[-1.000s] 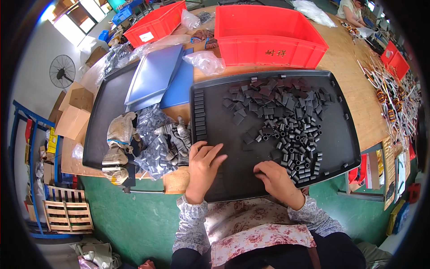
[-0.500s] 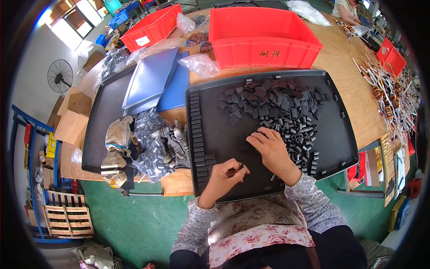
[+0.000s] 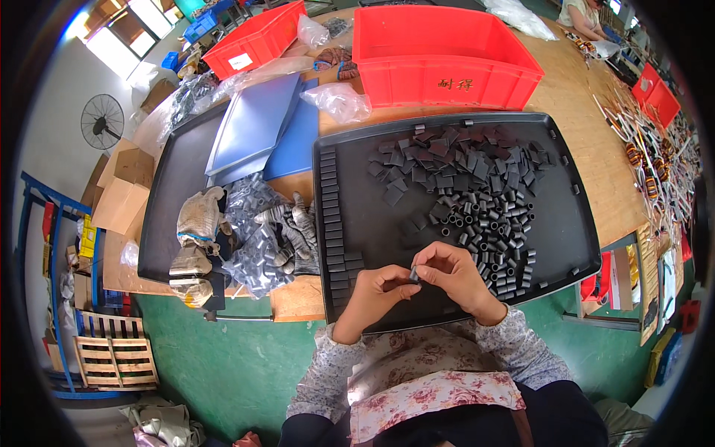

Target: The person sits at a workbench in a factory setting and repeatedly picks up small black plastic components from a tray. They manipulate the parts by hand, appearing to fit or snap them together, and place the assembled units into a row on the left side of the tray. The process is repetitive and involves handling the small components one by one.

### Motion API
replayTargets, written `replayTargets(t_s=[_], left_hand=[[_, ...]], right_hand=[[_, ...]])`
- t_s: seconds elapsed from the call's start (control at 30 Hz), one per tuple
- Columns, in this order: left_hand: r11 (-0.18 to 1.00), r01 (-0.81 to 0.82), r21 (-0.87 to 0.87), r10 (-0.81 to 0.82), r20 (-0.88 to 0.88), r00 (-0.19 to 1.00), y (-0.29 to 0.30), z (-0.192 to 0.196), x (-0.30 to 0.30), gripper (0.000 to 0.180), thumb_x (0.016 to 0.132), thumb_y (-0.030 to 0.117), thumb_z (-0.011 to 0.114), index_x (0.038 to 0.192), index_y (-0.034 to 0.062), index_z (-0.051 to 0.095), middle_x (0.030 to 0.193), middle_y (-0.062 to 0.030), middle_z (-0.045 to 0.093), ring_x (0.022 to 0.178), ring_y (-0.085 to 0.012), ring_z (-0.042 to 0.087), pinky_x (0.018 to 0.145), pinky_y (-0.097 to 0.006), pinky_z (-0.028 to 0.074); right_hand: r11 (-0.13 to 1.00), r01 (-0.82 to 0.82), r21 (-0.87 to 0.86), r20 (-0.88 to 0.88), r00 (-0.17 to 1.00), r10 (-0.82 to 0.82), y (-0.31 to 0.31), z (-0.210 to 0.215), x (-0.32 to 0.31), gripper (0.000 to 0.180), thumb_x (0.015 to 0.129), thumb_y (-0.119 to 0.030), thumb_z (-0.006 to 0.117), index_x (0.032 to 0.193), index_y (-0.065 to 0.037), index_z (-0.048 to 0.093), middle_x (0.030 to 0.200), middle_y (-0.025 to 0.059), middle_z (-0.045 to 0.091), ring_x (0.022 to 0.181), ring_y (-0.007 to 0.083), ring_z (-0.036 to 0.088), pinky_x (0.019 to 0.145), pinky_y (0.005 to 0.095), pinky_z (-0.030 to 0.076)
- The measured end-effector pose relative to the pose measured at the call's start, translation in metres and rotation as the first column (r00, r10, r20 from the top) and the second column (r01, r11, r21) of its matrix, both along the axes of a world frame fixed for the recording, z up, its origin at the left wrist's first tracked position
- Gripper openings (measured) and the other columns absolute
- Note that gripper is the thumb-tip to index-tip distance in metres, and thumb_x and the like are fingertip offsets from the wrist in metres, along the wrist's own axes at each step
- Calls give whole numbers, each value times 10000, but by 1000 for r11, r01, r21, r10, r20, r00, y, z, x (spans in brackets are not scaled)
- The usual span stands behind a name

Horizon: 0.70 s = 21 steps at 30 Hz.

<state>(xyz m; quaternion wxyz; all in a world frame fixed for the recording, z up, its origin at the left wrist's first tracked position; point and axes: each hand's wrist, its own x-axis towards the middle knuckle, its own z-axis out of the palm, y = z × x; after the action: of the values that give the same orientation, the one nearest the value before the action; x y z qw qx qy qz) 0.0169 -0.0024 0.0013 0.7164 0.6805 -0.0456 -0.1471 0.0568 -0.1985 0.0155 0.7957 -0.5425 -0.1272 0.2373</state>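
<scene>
My left hand (image 3: 375, 299) and my right hand (image 3: 456, 280) meet above the near part of a black tray (image 3: 369, 223). Between their pinched fingertips is a small dark piece (image 3: 414, 276), mostly covered, so I cannot tell whether it is a tube or a flat piece. Short black tubes (image 3: 488, 231) lie heaped just beyond my right hand. Behind them is a spread of thin flat black pieces (image 3: 462, 160). Along the tray's left side, small black pieces (image 3: 331, 201) stand in a neat column, with a short second column starting near my left hand.
A large red bin (image 3: 447, 82) stands behind the tray, another red bin (image 3: 253, 45) further left. Left of the tray are a bag of grey tubes (image 3: 257, 253), striped gloves (image 3: 294, 235) and blue sheets (image 3: 257, 127). Wire bundles (image 3: 652, 160) pile up at right; another person (image 3: 585, 18) sits beyond.
My right hand has come back from the tray's middle, toward me, to meet my left hand. Both sets of fingertips now close around one small dark piece.
</scene>
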Motion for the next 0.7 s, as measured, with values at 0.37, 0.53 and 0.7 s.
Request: replayTargets(t_s=[0.37,0.53,0.7], left_hand=[[998,-18,-52,18,6,1000,3,-7,1,249,854,0,742,1089,-33,666,952,-75,703,851,-111,669,758,-244,566],[987,-110,-113,113,26,993,-9,6,1,199,843,-14,745,1031,-32,683,913,-72,711,794,-95,666,700,-230,557],[999,-38,-5,38,5,999,-4,2,1,186,829,-10,760,994,-45,684,845,-72,709,738,-88,660,647,-226,539]], right_hand=[[916,95,-390,474,873,111,-8,5,-9,196,854,47,678,1029,-38,665,933,52,633,796,111,633,676,254,504],[965,173,-197,246,961,-123,-9,3,-9,176,905,26,637,1073,-23,635,1002,27,634,892,99,612,808,255,500],[998,54,-29,41,998,-52,-10,6,-5,181,934,-4,631,1111,-18,595,1018,2,620,928,78,589,866,250,487]])
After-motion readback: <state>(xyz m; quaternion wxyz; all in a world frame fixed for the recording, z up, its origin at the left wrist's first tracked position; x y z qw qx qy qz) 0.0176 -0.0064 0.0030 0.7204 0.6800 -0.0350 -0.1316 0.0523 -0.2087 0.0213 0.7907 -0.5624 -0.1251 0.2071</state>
